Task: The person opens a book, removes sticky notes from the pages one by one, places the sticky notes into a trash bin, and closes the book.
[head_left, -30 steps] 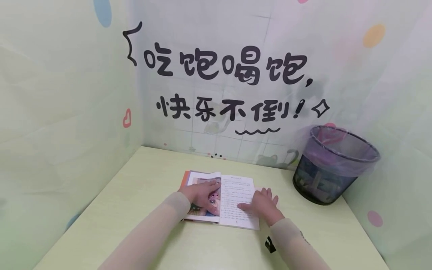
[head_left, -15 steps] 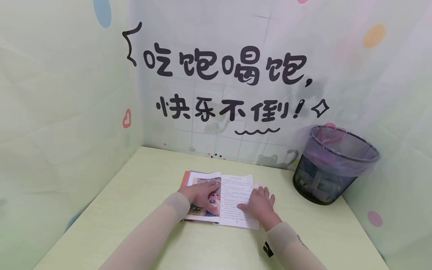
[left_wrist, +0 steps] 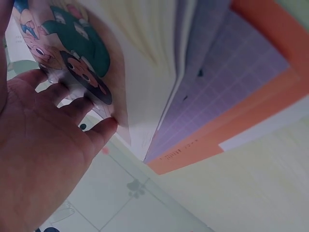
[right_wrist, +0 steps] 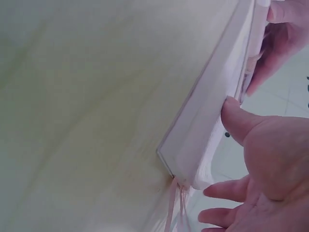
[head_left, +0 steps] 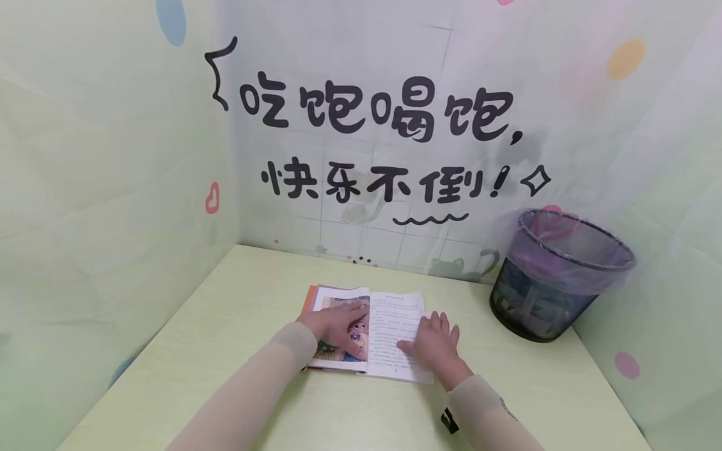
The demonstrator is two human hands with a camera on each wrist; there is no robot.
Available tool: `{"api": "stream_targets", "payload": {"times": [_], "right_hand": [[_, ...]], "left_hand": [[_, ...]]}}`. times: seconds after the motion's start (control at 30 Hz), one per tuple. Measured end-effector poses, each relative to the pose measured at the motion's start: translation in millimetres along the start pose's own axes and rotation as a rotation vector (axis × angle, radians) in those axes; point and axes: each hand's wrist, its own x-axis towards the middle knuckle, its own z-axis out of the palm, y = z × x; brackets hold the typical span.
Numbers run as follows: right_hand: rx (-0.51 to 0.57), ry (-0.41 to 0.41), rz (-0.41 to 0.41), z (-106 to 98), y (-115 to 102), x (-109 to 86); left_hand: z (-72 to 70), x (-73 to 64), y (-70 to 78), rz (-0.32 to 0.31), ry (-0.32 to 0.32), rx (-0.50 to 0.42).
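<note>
Laid open on the pale, faintly grained desk (head_left: 180, 357): a book (head_left: 389, 332) with thin white leaves, curved towards the edges. Under the flattened left hand (head_left: 341, 326), fingers apart, a colourful illustrated page (left_wrist: 89, 63), backed by a lilac grid-patterned sheet (left_wrist: 241, 63) and a flat orange cover (left_wrist: 270, 29). Under the thumb of the right hand (head_left: 437, 341), a page of printed text; fingers loosely spread at its outer edge. At one corner, slender pink strands (right_wrist: 181, 200). Well apart, a tapering round dark bin (head_left: 533, 300), lined with crinkled, translucent purplish film (head_left: 564, 275).
</note>
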Motion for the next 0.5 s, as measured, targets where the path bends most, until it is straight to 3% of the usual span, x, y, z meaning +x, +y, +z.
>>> {"api": "stream_targets", "payload": {"times": [0.1, 0.23, 0.37, 0.5], "right_hand": [[0.029, 0.039, -0.031, -4.3, 0.4, -1.0], [0.158, 0.081, -0.065, -16.2, 1.3, -2.2], [0.398, 0.05, -0.079, -28.2, 2.4, -2.6], [0.711, -0.034, -0.095, -32.4, 6.2, -1.0]], "left_hand": [[0.1, 0.8, -0.3, 0.016, -0.004, 0.001], [-0.5, 1.2, -0.8, 0.024, -0.009, -0.008], [0.0, 1.0, -2.0, 0.025, -0.01, -0.018], [0.2, 0.7, -4.1, 0.033, -0.007, -0.022]]}}
